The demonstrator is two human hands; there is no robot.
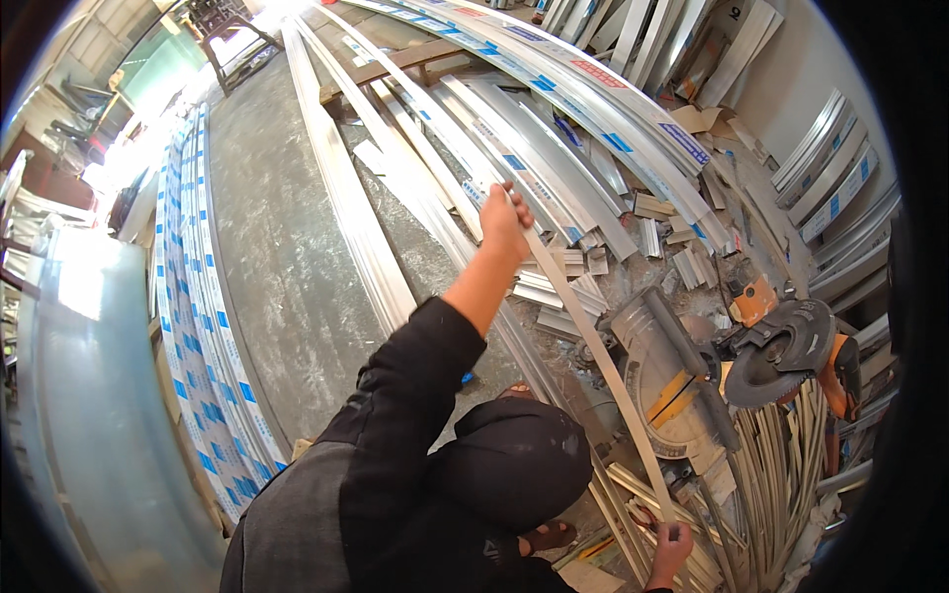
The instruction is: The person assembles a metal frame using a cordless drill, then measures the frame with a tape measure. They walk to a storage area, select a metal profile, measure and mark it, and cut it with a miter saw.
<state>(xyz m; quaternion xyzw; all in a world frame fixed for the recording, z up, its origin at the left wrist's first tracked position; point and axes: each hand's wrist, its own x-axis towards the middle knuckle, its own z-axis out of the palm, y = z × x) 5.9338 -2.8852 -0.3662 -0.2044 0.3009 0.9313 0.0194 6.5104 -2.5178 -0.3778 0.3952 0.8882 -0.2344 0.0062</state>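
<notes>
Gripping a long strip (593, 343) with left hand (505, 223) and right hand (672, 549). Seemingly midway: lifted, not yet laid down, beside saw (791, 341) toward floor's (287, 257) right edge.

Open floor (287, 247) left, miter saw (698, 382) right

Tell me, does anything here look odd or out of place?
Yes: short offcuts lie jumbled near the saw, at odd angles, unlike the long bars laid lengthwise. The strip between left hand and right hand shows no clear damage.
</notes>
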